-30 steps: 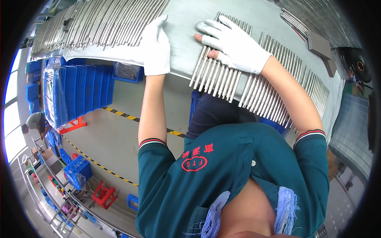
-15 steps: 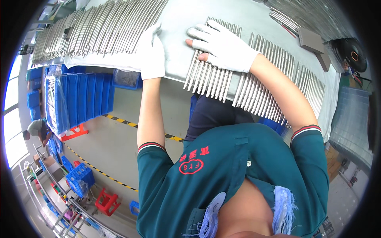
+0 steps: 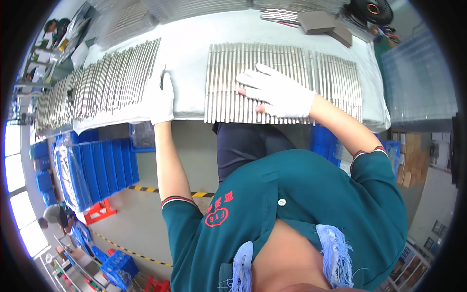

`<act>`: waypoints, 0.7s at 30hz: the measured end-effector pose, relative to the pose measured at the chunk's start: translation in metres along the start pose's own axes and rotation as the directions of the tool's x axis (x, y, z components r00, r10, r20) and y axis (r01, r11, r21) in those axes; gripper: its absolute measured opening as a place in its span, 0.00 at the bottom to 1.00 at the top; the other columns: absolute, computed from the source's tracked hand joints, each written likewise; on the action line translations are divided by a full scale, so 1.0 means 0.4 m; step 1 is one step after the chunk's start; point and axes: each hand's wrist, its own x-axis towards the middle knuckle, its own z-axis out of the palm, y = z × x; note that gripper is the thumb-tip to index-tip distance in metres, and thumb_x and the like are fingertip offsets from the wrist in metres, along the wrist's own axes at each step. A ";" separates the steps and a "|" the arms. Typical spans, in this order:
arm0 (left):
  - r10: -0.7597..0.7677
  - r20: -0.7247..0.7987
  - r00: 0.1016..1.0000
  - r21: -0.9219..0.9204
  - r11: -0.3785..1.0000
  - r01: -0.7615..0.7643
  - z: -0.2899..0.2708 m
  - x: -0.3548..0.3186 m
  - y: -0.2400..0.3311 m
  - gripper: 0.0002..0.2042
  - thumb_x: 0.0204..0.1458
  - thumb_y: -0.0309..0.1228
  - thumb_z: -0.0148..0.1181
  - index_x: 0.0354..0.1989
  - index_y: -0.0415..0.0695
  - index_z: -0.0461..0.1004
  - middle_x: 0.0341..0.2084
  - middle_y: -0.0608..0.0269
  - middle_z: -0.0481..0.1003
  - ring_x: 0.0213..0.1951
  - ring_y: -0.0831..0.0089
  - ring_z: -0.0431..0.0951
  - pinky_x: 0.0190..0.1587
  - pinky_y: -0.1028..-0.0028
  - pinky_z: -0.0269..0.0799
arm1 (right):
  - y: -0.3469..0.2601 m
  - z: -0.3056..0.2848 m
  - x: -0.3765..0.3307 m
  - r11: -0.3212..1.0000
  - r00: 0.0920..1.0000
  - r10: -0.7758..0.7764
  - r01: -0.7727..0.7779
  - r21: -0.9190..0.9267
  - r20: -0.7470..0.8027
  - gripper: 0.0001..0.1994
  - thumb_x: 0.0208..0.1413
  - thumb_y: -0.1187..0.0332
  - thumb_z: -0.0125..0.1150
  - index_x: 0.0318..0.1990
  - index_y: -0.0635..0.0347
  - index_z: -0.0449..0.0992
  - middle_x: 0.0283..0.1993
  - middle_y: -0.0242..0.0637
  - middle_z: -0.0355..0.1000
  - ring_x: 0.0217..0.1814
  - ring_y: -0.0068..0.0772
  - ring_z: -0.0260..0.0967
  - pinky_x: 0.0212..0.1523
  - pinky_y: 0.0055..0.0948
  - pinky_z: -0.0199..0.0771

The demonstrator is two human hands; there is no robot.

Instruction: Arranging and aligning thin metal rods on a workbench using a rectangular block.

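Head view: right hand (image 3: 279, 92), white-gloved, lies open with fingers spread flat on a row of thin grey metal strips (image 3: 292, 65) laid side by side at the near edge of the white-covered table (image 3: 187, 44); left hand (image 3: 161, 97), also gloved, rests flat on the cloth just beside a second, slanted row of strips (image 3: 97, 87), gripping nothing. Blue plastic bins (image 3: 92, 170) stand stacked on the floor at left, with yellow-black striped floor tape (image 3: 146, 190) beside them, and brown cardboard boxes (image 3: 413, 151) at far right.

Dull silvery metal rods (image 3: 292, 73), white knit cloth gloves (image 3: 279, 92), smooth matt grey table (image 3: 187, 48)
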 end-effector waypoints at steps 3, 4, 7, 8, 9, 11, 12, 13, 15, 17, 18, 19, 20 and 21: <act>0.039 0.081 0.996 0.002 0.999 -0.039 0.009 -0.018 0.045 0.16 0.59 0.36 0.58 0.53 0.42 0.77 0.48 0.52 0.79 0.50 0.57 0.78 0.55 0.64 0.72 | 0.005 -0.042 -0.102 0.997 0.997 0.077 -0.077 0.022 -0.001 0.30 0.61 0.52 0.54 0.67 0.58 0.65 0.73 0.47 0.56 0.77 0.44 0.48 0.77 0.44 0.39; 0.034 0.086 0.996 -0.092 0.995 -0.026 0.013 -0.031 0.049 0.17 0.59 0.37 0.59 0.53 0.43 0.77 0.47 0.52 0.79 0.50 0.56 0.78 0.55 0.63 0.72 | 0.019 -0.053 -0.142 0.991 0.991 0.127 -0.128 -0.029 -0.033 0.31 0.59 0.54 0.56 0.67 0.58 0.64 0.73 0.48 0.55 0.77 0.44 0.48 0.76 0.45 0.40; -0.010 0.217 0.976 -0.123 0.992 0.037 0.013 -0.054 0.149 0.21 0.58 0.42 0.60 0.55 0.43 0.76 0.50 0.50 0.77 0.53 0.54 0.76 0.58 0.61 0.69 | 0.104 -0.098 -0.306 0.925 0.930 0.361 -0.367 -0.102 -0.074 0.31 0.60 0.55 0.56 0.68 0.58 0.62 0.73 0.48 0.54 0.77 0.46 0.48 0.76 0.46 0.40; -0.028 0.285 0.958 -0.034 0.999 0.040 0.012 -0.066 0.209 0.23 0.58 0.45 0.59 0.56 0.43 0.76 0.52 0.49 0.76 0.55 0.53 0.74 0.60 0.60 0.67 | 0.127 -0.107 -0.360 0.877 0.889 0.452 -0.458 -0.143 -0.076 0.31 0.60 0.55 0.56 0.69 0.57 0.61 0.74 0.48 0.53 0.77 0.48 0.47 0.76 0.47 0.40; -0.051 0.349 0.936 0.056 0.998 0.034 0.021 -0.076 0.255 0.25 0.57 0.48 0.59 0.56 0.43 0.75 0.54 0.49 0.75 0.57 0.52 0.73 0.62 0.59 0.65 | 0.153 -0.108 -0.411 0.832 0.848 0.520 -0.530 -0.164 -0.100 0.32 0.61 0.55 0.55 0.70 0.55 0.60 0.74 0.48 0.53 0.77 0.48 0.46 0.76 0.47 0.39; -0.012 0.344 0.939 0.104 0.994 -0.025 0.030 -0.095 0.281 0.28 0.57 0.52 0.57 0.58 0.43 0.74 0.57 0.46 0.72 0.60 0.50 0.70 0.64 0.58 0.62 | 0.174 -0.114 -0.451 0.784 0.805 0.593 -0.583 -0.213 -0.021 0.32 0.61 0.54 0.54 0.70 0.54 0.60 0.75 0.48 0.52 0.77 0.48 0.46 0.76 0.47 0.38; -0.062 0.361 0.930 0.090 0.995 0.032 0.028 -0.099 0.289 0.28 0.57 0.52 0.57 0.58 0.43 0.74 0.57 0.46 0.72 0.60 0.50 0.70 0.64 0.58 0.62 | 0.184 -0.098 -0.456 0.787 0.808 0.588 -0.579 -0.213 -0.024 0.32 0.61 0.54 0.54 0.70 0.54 0.60 0.75 0.48 0.52 0.77 0.48 0.46 0.76 0.47 0.38; -0.110 0.381 0.918 0.076 0.993 0.088 0.028 -0.101 0.295 0.29 0.57 0.52 0.57 0.59 0.43 0.73 0.58 0.45 0.71 0.60 0.50 0.70 0.64 0.58 0.62 | 0.184 -0.086 -0.453 0.786 0.803 0.596 -0.586 -0.196 -0.010 0.33 0.61 0.53 0.54 0.71 0.54 0.58 0.75 0.47 0.51 0.78 0.49 0.44 0.77 0.47 0.36; -0.052 0.358 0.932 0.112 0.994 0.013 0.038 -0.100 0.285 0.29 0.57 0.52 0.57 0.59 0.42 0.73 0.57 0.44 0.71 0.59 0.49 0.70 0.63 0.57 0.63 | 0.192 -0.072 -0.447 0.786 0.798 0.602 -0.593 -0.176 0.002 0.33 0.61 0.53 0.53 0.72 0.54 0.57 0.76 0.46 0.49 0.79 0.50 0.42 0.77 0.47 0.34; 0.013 0.340 0.940 0.149 0.987 -0.068 0.044 -0.095 0.287 0.29 0.57 0.51 0.57 0.60 0.42 0.72 0.57 0.43 0.71 0.58 0.49 0.71 0.62 0.57 0.64 | 0.182 -0.076 -0.396 0.845 0.852 0.524 -0.520 -0.124 0.003 0.33 0.60 0.54 0.54 0.72 0.55 0.57 0.76 0.46 0.49 0.79 0.49 0.42 0.77 0.46 0.34; 0.037 0.337 0.941 0.193 0.975 -0.108 0.041 -0.098 0.291 0.29 0.57 0.51 0.57 0.60 0.42 0.72 0.56 0.42 0.71 0.57 0.48 0.71 0.61 0.57 0.65 | 0.170 -0.082 -0.368 0.854 0.857 0.514 -0.510 -0.104 0.020 0.33 0.61 0.54 0.54 0.71 0.55 0.58 0.76 0.46 0.49 0.79 0.48 0.43 0.78 0.46 0.34; 0.066 0.333 0.941 0.233 0.961 -0.150 0.040 -0.098 0.298 0.29 0.56 0.51 0.58 0.60 0.42 0.71 0.55 0.42 0.71 0.56 0.47 0.72 0.60 0.57 0.65 | 0.166 -0.079 -0.345 0.853 0.857 0.515 -0.511 -0.105 0.014 0.33 0.61 0.54 0.54 0.71 0.55 0.58 0.76 0.46 0.49 0.79 0.48 0.43 0.78 0.46 0.34; 0.071 0.328 0.942 0.231 0.961 -0.153 0.044 -0.099 0.298 0.29 0.56 0.51 0.58 0.60 0.42 0.71 0.55 0.42 0.71 0.56 0.47 0.72 0.60 0.57 0.65 | 0.168 -0.072 -0.324 0.868 0.873 0.488 -0.485 -0.105 0.008 0.33 0.60 0.54 0.54 0.71 0.55 0.58 0.76 0.46 0.49 0.79 0.48 0.43 0.77 0.46 0.35; 0.097 0.317 0.943 0.245 0.953 -0.180 0.049 -0.102 0.294 0.29 0.56 0.51 0.58 0.60 0.42 0.71 0.54 0.42 0.72 0.55 0.47 0.72 0.59 0.57 0.67 | 0.171 -0.068 -0.309 0.883 0.887 0.461 -0.458 -0.107 0.003 0.33 0.60 0.54 0.54 0.71 0.55 0.58 0.76 0.46 0.50 0.78 0.48 0.43 0.77 0.47 0.35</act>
